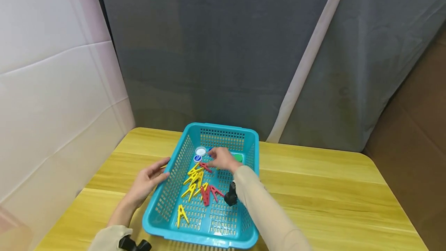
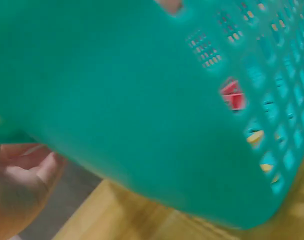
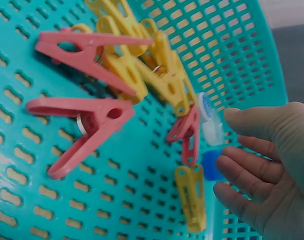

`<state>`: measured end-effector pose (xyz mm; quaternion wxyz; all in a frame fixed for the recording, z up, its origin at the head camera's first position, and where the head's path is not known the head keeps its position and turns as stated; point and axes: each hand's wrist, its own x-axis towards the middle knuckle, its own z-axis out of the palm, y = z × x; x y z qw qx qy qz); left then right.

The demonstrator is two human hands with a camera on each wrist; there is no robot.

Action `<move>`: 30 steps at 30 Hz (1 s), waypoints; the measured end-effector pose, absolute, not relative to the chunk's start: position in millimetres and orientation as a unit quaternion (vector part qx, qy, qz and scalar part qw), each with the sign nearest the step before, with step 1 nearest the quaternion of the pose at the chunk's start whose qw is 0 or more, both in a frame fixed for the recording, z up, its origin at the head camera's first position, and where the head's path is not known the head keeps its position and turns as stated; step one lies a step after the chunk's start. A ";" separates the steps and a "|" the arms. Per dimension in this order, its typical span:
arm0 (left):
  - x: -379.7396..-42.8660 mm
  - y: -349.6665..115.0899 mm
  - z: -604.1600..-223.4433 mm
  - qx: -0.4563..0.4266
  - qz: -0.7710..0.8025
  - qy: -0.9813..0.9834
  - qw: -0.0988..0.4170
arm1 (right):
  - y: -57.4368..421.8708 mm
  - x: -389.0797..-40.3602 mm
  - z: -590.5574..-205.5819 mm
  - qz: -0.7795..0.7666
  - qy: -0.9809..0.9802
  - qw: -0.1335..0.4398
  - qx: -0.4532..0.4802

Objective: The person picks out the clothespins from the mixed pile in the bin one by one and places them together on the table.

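A turquoise plastic basket (image 1: 203, 239) with slotted walls holds several yellow clothespins (image 1: 190, 191) and several red clothespins (image 1: 205, 196). My right hand (image 1: 223, 159) reaches into its far half with nothing in the grasp. In the right wrist view its loosely bent fingers and thumb are spread beside a blue cap (image 3: 211, 165) and a yellow clothespin (image 3: 191, 200). A white-and-blue round cap (image 1: 198, 158) and a small clear container (image 1: 200, 150) lie by the far left wall. Outside the basket, my left hand (image 1: 146, 181) has its fingertips at the left rim, thumb apart from the fingers.
Partly behind the right hand, a green piece (image 1: 238, 157) lies in the basket. The basket stands on a yellow wood-grain table (image 1: 324, 189). A grey cloth (image 1: 216, 49) hangs behind the table, with a white cloth (image 1: 55, 88) on the left and a brown panel (image 1: 414, 127) on the right.
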<state>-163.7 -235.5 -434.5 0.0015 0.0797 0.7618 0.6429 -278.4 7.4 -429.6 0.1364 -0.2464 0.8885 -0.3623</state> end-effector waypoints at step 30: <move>-164.2 -224.6 -459.0 0.090 0.735 0.670 -0.065 | -3.1 -276.8 -454.5 -0.211 0.943 0.096 -0.238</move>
